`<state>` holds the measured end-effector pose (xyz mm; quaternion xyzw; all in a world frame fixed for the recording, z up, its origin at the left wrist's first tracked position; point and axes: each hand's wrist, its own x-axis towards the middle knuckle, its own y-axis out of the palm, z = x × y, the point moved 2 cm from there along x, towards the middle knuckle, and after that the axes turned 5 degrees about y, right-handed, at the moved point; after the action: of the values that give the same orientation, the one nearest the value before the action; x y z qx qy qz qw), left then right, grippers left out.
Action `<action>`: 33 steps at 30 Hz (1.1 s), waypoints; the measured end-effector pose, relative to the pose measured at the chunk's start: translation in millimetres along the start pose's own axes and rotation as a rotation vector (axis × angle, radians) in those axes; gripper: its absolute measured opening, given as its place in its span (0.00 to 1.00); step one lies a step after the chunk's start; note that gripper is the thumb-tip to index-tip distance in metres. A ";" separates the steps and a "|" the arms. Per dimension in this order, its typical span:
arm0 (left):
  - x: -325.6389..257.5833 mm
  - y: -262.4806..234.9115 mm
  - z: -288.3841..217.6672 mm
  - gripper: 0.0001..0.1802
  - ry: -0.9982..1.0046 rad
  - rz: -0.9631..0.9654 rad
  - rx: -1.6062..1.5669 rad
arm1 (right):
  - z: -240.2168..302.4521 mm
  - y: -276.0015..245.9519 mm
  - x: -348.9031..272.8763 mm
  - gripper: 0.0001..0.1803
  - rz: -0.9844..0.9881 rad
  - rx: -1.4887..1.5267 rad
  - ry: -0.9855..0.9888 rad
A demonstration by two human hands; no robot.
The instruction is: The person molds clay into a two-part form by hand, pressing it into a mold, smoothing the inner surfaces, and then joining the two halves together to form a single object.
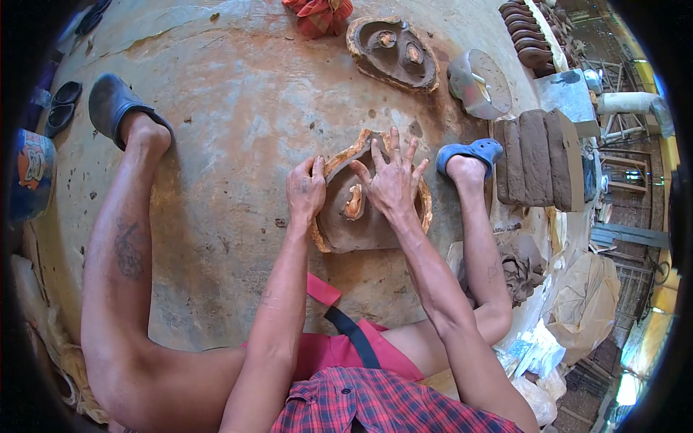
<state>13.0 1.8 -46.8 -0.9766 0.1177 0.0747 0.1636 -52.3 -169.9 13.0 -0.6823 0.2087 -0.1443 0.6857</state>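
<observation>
On the floor between my legs lies a mould (pixel 426 213) with a rough orange-brown rim, lined with grey clay (pixel 361 234). A light brown lump (pixel 353 202) rises from inside it. My left hand (pixel 305 193) is closed at the mould's left rim, its fingers curled and partly hidden. Over the mould's right half, my right hand (pixel 392 180) lies with fingers spread, fingertips touching the clay near the far rim. Farther off sits a second clay-lined mould (pixel 393 54) with two similar lumps.
Right of the second mould stands a round metal container (pixel 480 83) with a stick in it. Stacked clay slabs (pixel 538 160) are beyond my right foot, with a clay heap (pixel 523 267) nearer. A red cloth bundle (pixel 317 16) lies far off; a bucket (pixel 32 173) stands left.
</observation>
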 end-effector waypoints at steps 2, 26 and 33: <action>1.0 0.0 -0.6 0.21 0.024 -0.025 0.018 | -0.7 2.6 2.2 0.53 -0.020 0.005 0.005; 4.1 1.1 7.0 0.20 0.048 -0.049 -0.008 | 5.5 2.1 17.6 0.45 -0.195 0.131 0.034; 3.4 -1.1 4.3 0.21 0.030 -0.031 0.008 | -17.4 18.7 24.4 0.33 -0.158 0.272 0.323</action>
<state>16.1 3.6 -51.0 -0.9787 0.1053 0.0572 0.1667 -41.1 -196.4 -7.5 -0.5660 0.2403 -0.3319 0.7154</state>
